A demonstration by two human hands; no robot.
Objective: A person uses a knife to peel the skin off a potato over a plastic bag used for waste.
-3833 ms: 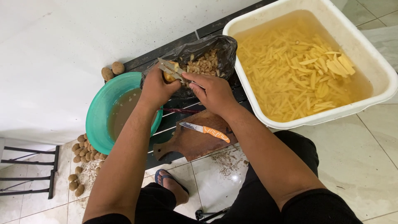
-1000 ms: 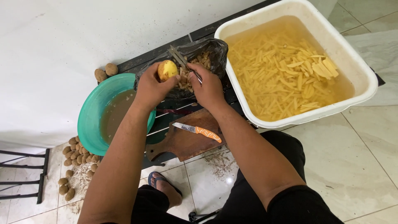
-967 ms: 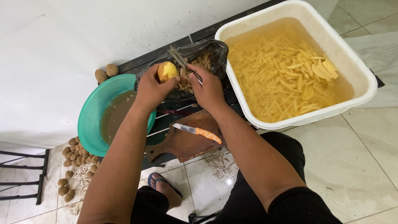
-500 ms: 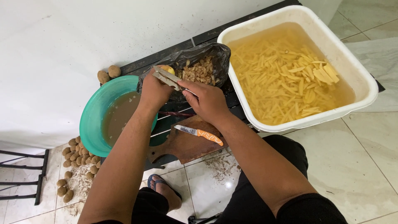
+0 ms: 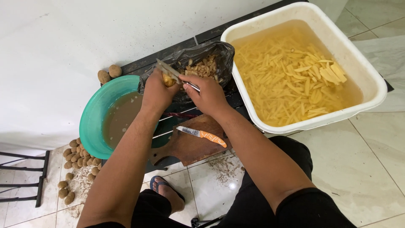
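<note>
The left hand is closed around a yellow, partly peeled potato, its fingers curled over most of it so only a sliver shows, while the right hand is clenched on the handle of a metal peeler whose blade lies across the top of the potato, right against the left fingers. The potato sits above the near edge of a black plastic bag of brown peelings, just beyond both sets of fingers. The likeliest trouble, as I judge it, is the blade running off the potato and into the left fingertips, since they wrap so close to the cutting line and the peeled flesh looks wet and slippery. A slip of that grip could also send the potato down into the teal basin of murky water just to the left of the left hand, or onto the slatted tabletop. Peelings may miss the bag and fall toward the wooden cutting board below the right wrist, where an orange-handled knife lies with its blade bare; a forearm dropping there could catch it. To the right of the right fingers, the white tub of cut potato strips in water hangs over the tabletop edge, so a knock could tip it.
</note>
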